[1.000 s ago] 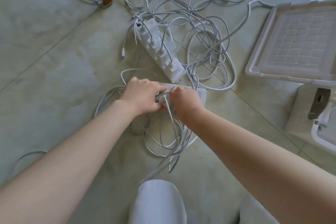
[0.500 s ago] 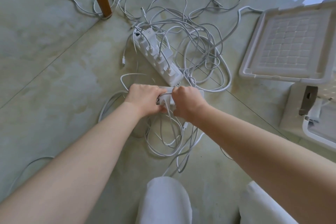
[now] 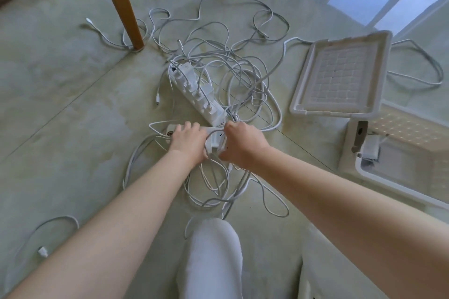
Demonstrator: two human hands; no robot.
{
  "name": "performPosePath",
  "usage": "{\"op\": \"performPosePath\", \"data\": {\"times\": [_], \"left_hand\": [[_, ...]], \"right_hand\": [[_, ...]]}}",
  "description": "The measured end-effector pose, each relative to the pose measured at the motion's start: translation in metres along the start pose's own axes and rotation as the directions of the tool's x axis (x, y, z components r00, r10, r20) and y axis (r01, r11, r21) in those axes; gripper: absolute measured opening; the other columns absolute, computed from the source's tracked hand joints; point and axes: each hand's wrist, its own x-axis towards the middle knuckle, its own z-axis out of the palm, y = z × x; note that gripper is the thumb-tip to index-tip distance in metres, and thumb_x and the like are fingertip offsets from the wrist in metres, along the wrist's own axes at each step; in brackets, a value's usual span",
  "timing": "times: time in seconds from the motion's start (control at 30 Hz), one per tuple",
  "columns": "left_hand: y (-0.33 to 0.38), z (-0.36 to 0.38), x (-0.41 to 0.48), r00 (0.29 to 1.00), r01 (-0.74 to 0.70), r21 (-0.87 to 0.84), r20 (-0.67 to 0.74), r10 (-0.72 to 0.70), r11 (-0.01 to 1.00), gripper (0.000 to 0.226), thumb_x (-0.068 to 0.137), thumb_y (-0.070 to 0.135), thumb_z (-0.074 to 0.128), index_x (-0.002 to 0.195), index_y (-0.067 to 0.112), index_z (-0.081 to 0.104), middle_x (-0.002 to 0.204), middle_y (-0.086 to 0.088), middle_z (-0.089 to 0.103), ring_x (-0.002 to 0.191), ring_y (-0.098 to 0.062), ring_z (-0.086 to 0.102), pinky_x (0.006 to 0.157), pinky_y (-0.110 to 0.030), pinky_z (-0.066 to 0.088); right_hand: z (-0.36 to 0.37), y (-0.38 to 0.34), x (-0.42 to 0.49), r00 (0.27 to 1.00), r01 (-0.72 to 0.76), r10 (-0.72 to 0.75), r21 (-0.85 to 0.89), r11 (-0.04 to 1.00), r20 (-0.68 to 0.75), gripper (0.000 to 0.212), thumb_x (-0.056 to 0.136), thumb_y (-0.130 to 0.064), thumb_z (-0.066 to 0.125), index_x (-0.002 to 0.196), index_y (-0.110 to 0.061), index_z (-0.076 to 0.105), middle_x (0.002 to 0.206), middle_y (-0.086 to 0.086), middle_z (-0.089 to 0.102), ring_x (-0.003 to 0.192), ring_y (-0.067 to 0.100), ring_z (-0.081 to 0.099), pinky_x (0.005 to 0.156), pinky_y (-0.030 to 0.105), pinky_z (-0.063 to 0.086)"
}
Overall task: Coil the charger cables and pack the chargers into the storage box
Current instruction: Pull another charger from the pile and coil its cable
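- Gripped a charger (image 3: 217,141) with curled fingers of right hand (image 3: 244,145).
- Held down the power strip (image 3: 173,129), lying 9-to-3, with left hand (image 3: 189,141), fingers bent over it.
- Needed carrying toward 3 o'clock, to the open storage box (image 3: 401,182), nearer right hand.

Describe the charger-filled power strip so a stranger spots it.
Find the nearest brown wooden chair leg. Right of its foot, among tangled white cables, lies a long white plastic power strip. Unlike the nearer strip, it carries a row of plugged-in chargers.

Left hand (image 3: 188,139) and right hand (image 3: 243,145) curled, nearly touching
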Motion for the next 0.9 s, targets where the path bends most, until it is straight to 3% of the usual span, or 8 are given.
{"op": "performPosePath", "data": {"times": [0.17,0.23,0.33,0.4,0.57,0.7,0.8,0.9], "left_hand": [[0.004,-0.053,-0.038,0.933,0.142,-0.348,-0.266,-0.243,0.927,0.038,0.084,0.015,0.051,0.12,0.008,0.043,0.124,-0.013,0.045,0.118,-0.031,0.04,0.098,-0.037,0.031],[0.005,-0.068,-0.049,0.928,0.205,-0.533,-0.159,-0.336,0.821,0.035,0.086,0.027,0.044,0.113,0.006,0.051,0.118,-0.014,0.054,0.113,-0.032,0.049,0.094,-0.037,0.037],[0.009,-0.089,-0.066,0.954,0.292,-0.861,0.231,-0.191,0.417,0.047,0.09,0.047,0.031,0.087,0.01,0.06,0.09,-0.008,0.069,0.074,-0.02,0.067,0.063,-0.021,0.048],[0.012,-0.102,-0.08,0.932,0.359,-0.927,0.352,-0.082,0.107,0.046,0.095,0.049,0.033,0.076,0.015,0.057,0.066,-0.001,0.065,0.046,-0.011,0.058,0.046,-0.015,0.039],[0.009,-0.128,-0.109,0.94,0.316,-0.882,0.342,-0.014,-0.35,0.034,0.097,0.042,0.043,0.074,0.019,0.056,0.056,0.002,0.057,0.054,-0.013,0.052,0.041,-0.017,0.041],[0.005,-0.146,-0.136,0.96,0.249,-0.887,0.28,-0.026,-0.389,0.025,0.1,0.028,0.041,0.083,0.017,0.056,0.07,-0.005,0.061,0.063,-0.017,0.058,0.048,-0.023,0.053],[0.003,-0.156,-0.158,0.967,0.233,-0.941,0.251,-0.043,-0.246,0.023,0.1,0.021,0.039,0.085,0.013,0.054,0.077,-0.01,0.06,0.068,-0.024,0.059,0.054,-0.028,0.054],[0.002,-0.163,-0.18,0.98,0.193,-0.974,0.196,-0.016,-0.12,0.019,0.101,0.024,0.042,0.096,0.011,0.056,0.079,-0.012,0.063,0.068,-0.024,0.061,0.06,-0.031,0.056]], "right_hand": [[-0.027,-0.008,-0.016,0.991,-0.067,0.083,0.152,0.986,-0.107,0.039,0.077,-0.025,0.067,0.11,-0.008,0.054,0.103,0.01,0.062,0.094,0.03,0.061,0.065,0.027,0.041],[-0.039,-0.015,-0.024,0.986,-0.072,0.105,0.236,0.969,-0.132,0.046,0.075,-0.029,0.07,0.112,-0.007,0.054,0.103,0.01,0.061,0.095,0.029,0.06,0.068,0.028,0.044],[-0.055,-0.028,-0.041,0.973,-0.039,0.118,0.363,0.931,-0.199,0.041,0.075,-0.032,0.071,0.103,-0.004,0.059,0.091,0.01,0.063,0.087,0.026,0.061,0.067,0.027,0.046],[-0.064,-0.036,-0.052,0.967,-0.014,0.118,0.414,0.91,-0.227,0.043,0.075,-0.034,0.071,0.105,-0.006,0.059,0.09,0.007,0.063,0.087,0.024,0.062,0.069,0.026,0.047],[-0.09,-0.049,-0.081,0.984,0.071,0.01,0.439,0.896,-0.18,0.07,0.074,-0.034,0.076,0.131,-0.012,0.042,0.119,0.007,0.057,0.094,0.018,0.052,0.076,0.024,0.04],[-0.098,-0.055,-0.112,0.98,0.149,-0.072,0.452,0.879,-0.184,0.056,0.086,-0.034,0.063,0.134,-0.02,0.04,0.12,0.005,0.055,0.094,0.016,0.05,0.074,0.021,0.035],[-0.102,-0.061,-0.129,0.958,0.157,-0.016,0.474,0.867,-0.287,0.025,0.093,-0.026,0.051,0.113,-0.013,0.058,0.104,0.008,0.062,0.087,0.022,0.056,0.074,0.027,0.043],[-0.106,-0.062,-0.143,0.931,0.115,0.076,0.484,0.868,-0.357,0.022,0.093,-0.017,0.044,0.094,-0.005,0.062,0.088,0.016,0.066,0.084,0.033,0.062,0.079,0.039,0.05]]}}
